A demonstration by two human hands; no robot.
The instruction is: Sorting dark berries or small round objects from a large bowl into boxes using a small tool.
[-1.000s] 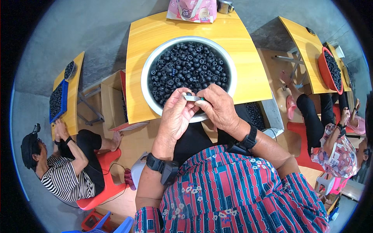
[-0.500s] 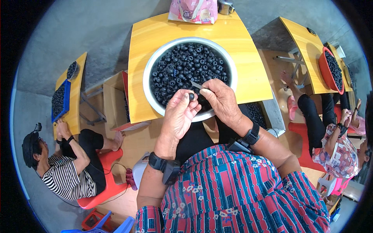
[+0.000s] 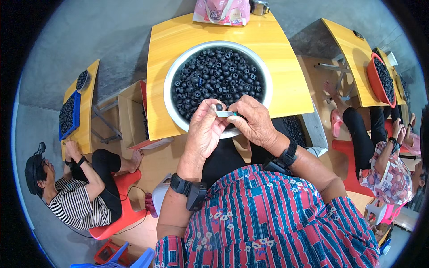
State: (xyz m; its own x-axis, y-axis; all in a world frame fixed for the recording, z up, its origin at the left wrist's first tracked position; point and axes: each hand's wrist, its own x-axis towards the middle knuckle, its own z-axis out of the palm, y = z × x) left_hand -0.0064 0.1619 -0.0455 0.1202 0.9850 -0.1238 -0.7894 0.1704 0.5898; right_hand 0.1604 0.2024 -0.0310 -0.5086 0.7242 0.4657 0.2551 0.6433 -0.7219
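Note:
Above the near rim of a wide metal basin (image 3: 168,96), my left hand (image 3: 205,123) pinches a small black round piece (image 3: 219,107) between thumb and fingertips. My right hand (image 3: 254,123) is closed on a small knife (image 3: 225,114), whose short blade points left and lies against or just under that piece. A bit of green shows where the blade enters my right fingers; the rest of the handle is hidden. Many similar black pieces (image 3: 216,71), several with a ring-shaped hollow in one end, fill the basin.
The basin stands on a yellow wooden table (image 3: 286,85), with a pink bag (image 3: 221,11) and a metal pot (image 3: 259,6) behind it. An open cardboard box (image 3: 132,116) is at the left. People sit at side tables with a blue tray (image 3: 77,114) and a red basin (image 3: 373,85).
The knife blade has turned from pointing up and left to lying nearly level across the piece. My right hand has moved slightly down and closer to my left.

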